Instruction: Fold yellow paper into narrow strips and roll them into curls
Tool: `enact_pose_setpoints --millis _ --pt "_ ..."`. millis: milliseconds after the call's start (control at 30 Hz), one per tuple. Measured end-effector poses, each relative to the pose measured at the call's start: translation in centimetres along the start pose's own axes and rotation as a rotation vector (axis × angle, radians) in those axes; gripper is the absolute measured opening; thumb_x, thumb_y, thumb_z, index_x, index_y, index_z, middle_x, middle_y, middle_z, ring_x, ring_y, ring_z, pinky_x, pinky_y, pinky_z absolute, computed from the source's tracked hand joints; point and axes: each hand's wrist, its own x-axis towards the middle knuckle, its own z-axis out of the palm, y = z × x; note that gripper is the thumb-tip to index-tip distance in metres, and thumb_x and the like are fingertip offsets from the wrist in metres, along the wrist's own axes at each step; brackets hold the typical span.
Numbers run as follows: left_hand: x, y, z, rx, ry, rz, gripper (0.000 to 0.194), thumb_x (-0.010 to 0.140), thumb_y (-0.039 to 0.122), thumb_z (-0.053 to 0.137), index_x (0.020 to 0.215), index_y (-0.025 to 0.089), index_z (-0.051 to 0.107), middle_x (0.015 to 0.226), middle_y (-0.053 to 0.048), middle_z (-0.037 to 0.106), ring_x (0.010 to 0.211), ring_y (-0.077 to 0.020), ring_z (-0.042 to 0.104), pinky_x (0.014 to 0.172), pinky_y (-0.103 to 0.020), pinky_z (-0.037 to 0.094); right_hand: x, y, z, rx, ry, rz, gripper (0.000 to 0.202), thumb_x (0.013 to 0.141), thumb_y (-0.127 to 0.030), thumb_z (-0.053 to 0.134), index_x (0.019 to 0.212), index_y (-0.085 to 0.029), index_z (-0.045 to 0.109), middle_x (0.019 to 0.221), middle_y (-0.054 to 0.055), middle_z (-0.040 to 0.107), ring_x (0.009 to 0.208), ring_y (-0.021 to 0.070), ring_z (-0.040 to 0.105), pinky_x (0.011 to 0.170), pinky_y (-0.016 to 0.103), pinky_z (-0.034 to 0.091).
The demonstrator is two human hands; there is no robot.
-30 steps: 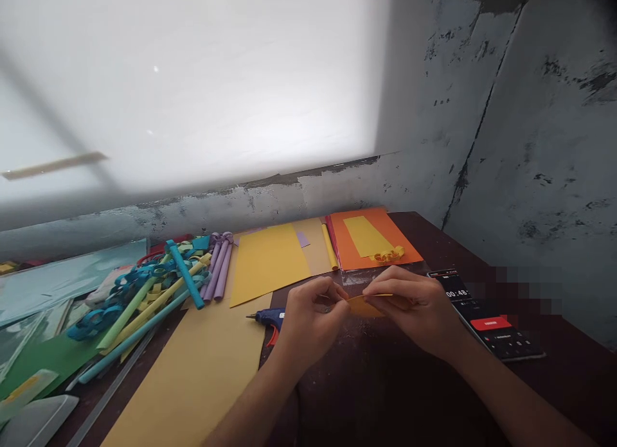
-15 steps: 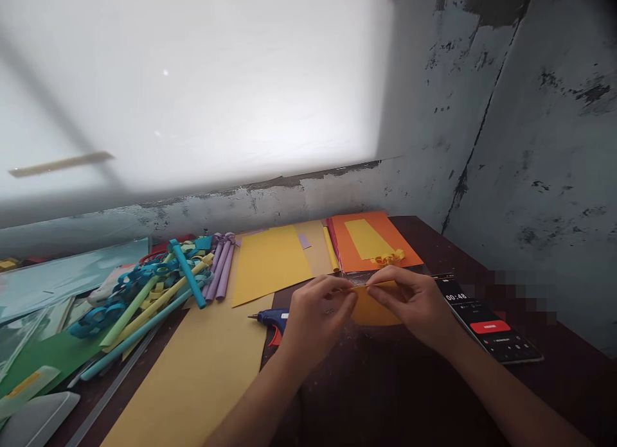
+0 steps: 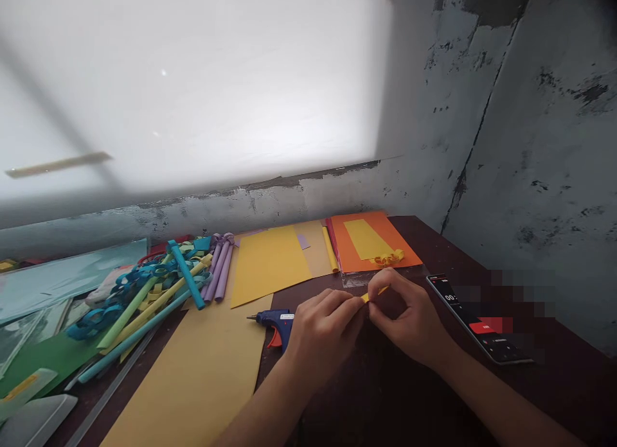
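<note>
Over the dark table, my left hand [image 3: 330, 322] and my right hand [image 3: 407, 309] meet at their fingertips. A small yellow paper piece [image 3: 375, 295] shows between them, mostly covered by the fingers. My right thumb and index finger pinch it. The fingers of my left hand are closed around its near end, where little of the paper can be seen. Just left of my left hand lies a blue glue gun [image 3: 277, 318] with an orange trigger. Beyond my hands, yellow curled strips [image 3: 389, 258] rest on an orange sheet [image 3: 405, 251].
A phone [image 3: 477, 325] lies to the right. Behind are a yellow sheet [image 3: 272, 261] and a yellow roll [image 3: 330, 249]. Purple rolls [image 3: 223, 270] and blue, green and yellow rolls with curled strips [image 3: 101, 322] pile up at left. A tan sheet [image 3: 193, 376] lies in front.
The yellow paper, earlier spread wide below my fingers, now shows only as a small piece. My left hand has turned and closed more, and its fingertips have moved right against my right hand.
</note>
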Motion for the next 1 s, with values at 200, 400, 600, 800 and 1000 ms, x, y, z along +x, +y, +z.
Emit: enact_pose_setpoints --millis 200,400,600,800,1000 --pt "-0.2 0.0 -0.1 0.036 -0.01 0.071 0.012 0.095 0.01 0.062 0.096 0.019 0.071 0.084 -0.003 0.074 0.073 -0.0148 0.067 0.067 -0.026 0.049 -0.2 0.6 0.2 0.086 0.018 0.083 0.023 0.077 -0.005 0.057 0.079 -0.025 0.046 0.08 -0.002 0.055 0.075 0.0164 0.055 0.073 0.03 0.046" --pt "-0.1 0.1 -0.2 0.052 -0.024 0.087 0.013 0.096 0.011 0.06 0.097 0.019 0.07 0.084 -0.003 0.073 0.073 -0.0147 0.066 0.067 -0.027 0.049 -0.2 0.6 0.1 0.069 0.022 0.096 0.024 0.075 -0.006 0.059 0.075 -0.025 0.044 0.077 -0.002 0.054 0.072 0.0163 0.054 0.069 0.03 0.045" --pt "0.2 0.6 -0.5 0.081 -0.059 0.1 0.017 0.097 0.011 0.056 0.089 0.019 0.069 0.079 -0.003 0.071 0.069 -0.0137 0.063 0.066 -0.027 0.049 -0.1 0.4 0.0 0.018 0.02 0.079 0.027 0.072 -0.006 0.057 0.07 -0.025 0.039 0.074 -0.003 0.05 0.07 0.0155 0.049 0.065 0.028 0.041" --pt "0.5 0.1 -1.2 0.045 -0.01 0.06 0.015 0.095 0.011 0.06 0.09 0.019 0.071 0.08 -0.003 0.073 0.071 -0.0148 0.065 0.068 -0.028 0.05 1.4 2.2 -2.9 -0.096 0.243 0.223 0.021 0.073 -0.014 0.06 0.066 -0.024 0.043 0.064 -0.005 0.043 0.06 0.0135 0.044 0.058 0.027 0.037" --pt "1.3 -0.1 -1.6 -0.258 0.009 -0.383 0.012 0.092 0.023 0.067 0.083 0.022 0.076 0.083 -0.003 0.077 0.072 -0.016 0.069 0.068 -0.025 0.054 2.4 2.7 -4.4 0.055 0.243 0.31 0.01 0.076 -0.021 0.063 0.07 -0.022 0.055 0.073 0.0 0.059 0.071 0.0171 0.058 0.065 0.028 0.046"
